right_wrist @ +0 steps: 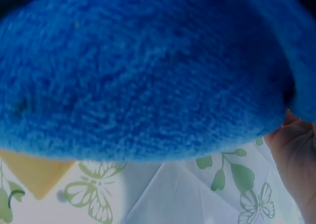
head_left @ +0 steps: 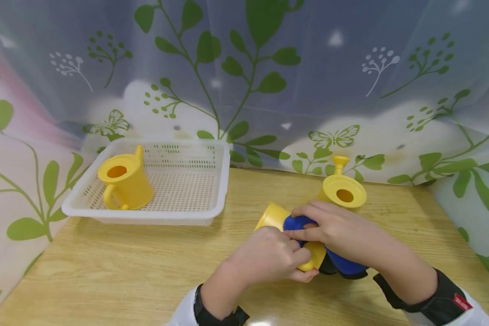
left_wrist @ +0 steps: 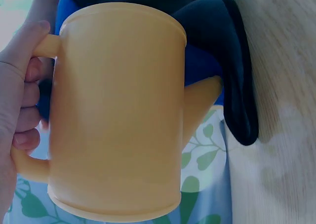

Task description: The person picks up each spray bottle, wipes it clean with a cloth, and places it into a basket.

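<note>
My left hand (head_left: 269, 256) grips the handle of a yellow watering can (head_left: 274, 216), which is tipped on its side above the table. In the left wrist view the smooth can body (left_wrist: 118, 110) faces the camera, with the fingers (left_wrist: 28, 113) curled round the handle. My right hand (head_left: 338, 226) holds a fuzzy blue cloth (head_left: 350, 265) with a black side and black edging against the top end of the can. The cloth (right_wrist: 138, 86) fills most of the right wrist view. Part of the can is hidden behind both hands.
Behind my right hand a second yellow watering can (head_left: 330, 186) stands upright on the wooden table (head_left: 126, 271). A white perforated basket (head_left: 146, 215) at the left holds a third yellow watering can (head_left: 132, 188). A leaf-patterned curtain (head_left: 244, 113) borders the table's back and sides.
</note>
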`<control>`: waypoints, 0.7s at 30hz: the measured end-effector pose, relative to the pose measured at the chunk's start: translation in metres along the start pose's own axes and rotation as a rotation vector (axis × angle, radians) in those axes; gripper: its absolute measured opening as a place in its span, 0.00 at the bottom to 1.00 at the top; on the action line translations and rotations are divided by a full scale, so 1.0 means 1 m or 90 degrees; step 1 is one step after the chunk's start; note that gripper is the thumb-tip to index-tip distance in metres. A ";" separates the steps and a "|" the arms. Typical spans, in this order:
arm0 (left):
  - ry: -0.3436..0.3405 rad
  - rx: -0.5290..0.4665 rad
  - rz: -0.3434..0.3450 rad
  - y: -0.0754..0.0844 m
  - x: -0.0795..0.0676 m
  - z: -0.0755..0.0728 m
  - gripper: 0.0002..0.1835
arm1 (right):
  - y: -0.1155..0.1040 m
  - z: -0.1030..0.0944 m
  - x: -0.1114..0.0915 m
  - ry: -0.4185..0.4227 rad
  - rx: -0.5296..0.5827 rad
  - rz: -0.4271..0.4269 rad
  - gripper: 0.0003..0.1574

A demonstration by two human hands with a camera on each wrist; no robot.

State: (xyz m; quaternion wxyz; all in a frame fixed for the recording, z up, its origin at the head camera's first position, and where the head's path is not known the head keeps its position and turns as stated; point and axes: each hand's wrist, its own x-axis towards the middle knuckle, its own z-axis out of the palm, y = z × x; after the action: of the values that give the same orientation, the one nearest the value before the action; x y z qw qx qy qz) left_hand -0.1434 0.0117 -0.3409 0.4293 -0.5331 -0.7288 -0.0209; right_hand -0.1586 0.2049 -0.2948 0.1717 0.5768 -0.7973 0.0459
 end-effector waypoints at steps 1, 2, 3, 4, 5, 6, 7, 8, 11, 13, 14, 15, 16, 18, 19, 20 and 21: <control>0.003 -0.004 0.003 0.001 0.000 0.000 0.21 | 0.001 0.001 0.003 -0.003 -0.001 -0.001 0.25; 0.006 -0.005 0.007 0.001 0.001 0.000 0.21 | 0.001 0.002 0.006 -0.006 0.000 -0.002 0.28; 0.010 -0.006 0.008 0.002 0.001 0.001 0.21 | 0.002 0.003 0.009 -0.010 0.000 -0.002 0.28; 0.014 -0.010 0.010 0.003 0.001 0.001 0.21 | 0.002 0.004 0.012 -0.011 -0.004 -0.003 0.27; 0.017 -0.015 0.012 0.003 0.001 0.001 0.21 | 0.002 0.004 0.015 -0.012 -0.009 -0.004 0.27; 0.021 -0.019 0.014 0.004 0.001 0.001 0.21 | 0.002 0.005 0.017 -0.015 -0.014 -0.006 0.26; 0.027 -0.022 0.015 0.004 0.002 0.002 0.21 | 0.002 0.005 0.020 -0.017 -0.017 -0.007 0.26; 0.031 -0.024 0.018 0.005 0.002 0.002 0.21 | 0.002 0.005 0.024 -0.019 -0.021 -0.007 0.25; 0.047 -0.033 0.022 0.006 0.003 0.003 0.22 | 0.001 0.005 0.033 -0.033 -0.027 -0.003 0.25; 0.054 -0.034 0.019 0.005 0.004 0.003 0.21 | 0.001 0.004 0.037 -0.043 -0.025 0.004 0.25; 0.054 -0.036 0.017 0.004 0.003 0.003 0.21 | 0.001 0.004 0.039 -0.046 -0.024 0.007 0.24; 0.055 -0.037 0.013 0.004 0.003 0.003 0.21 | 0.001 0.004 0.040 -0.049 -0.023 0.009 0.24; 0.054 -0.039 0.011 0.003 0.003 0.002 0.21 | 0.000 0.004 0.041 -0.052 -0.023 0.011 0.25; 0.054 -0.041 0.008 0.002 0.002 0.001 0.21 | 0.000 0.003 0.041 -0.054 -0.027 0.008 0.25; 0.053 -0.040 0.006 0.001 0.002 0.000 0.21 | 0.000 0.002 0.041 -0.052 -0.029 0.006 0.24; 0.055 -0.036 0.004 0.001 0.001 0.000 0.21 | 0.000 0.002 0.041 -0.050 -0.032 0.003 0.24; 0.058 -0.034 0.003 0.000 0.001 -0.001 0.21 | 0.000 0.001 0.040 -0.047 -0.033 0.000 0.24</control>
State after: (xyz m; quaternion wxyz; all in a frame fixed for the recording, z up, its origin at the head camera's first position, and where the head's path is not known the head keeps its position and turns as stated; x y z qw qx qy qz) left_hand -0.1430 0.0123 -0.3399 0.4472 -0.5445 -0.7067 -0.0638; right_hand -0.1702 0.1683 -0.2828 0.1568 0.5734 -0.8041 0.0039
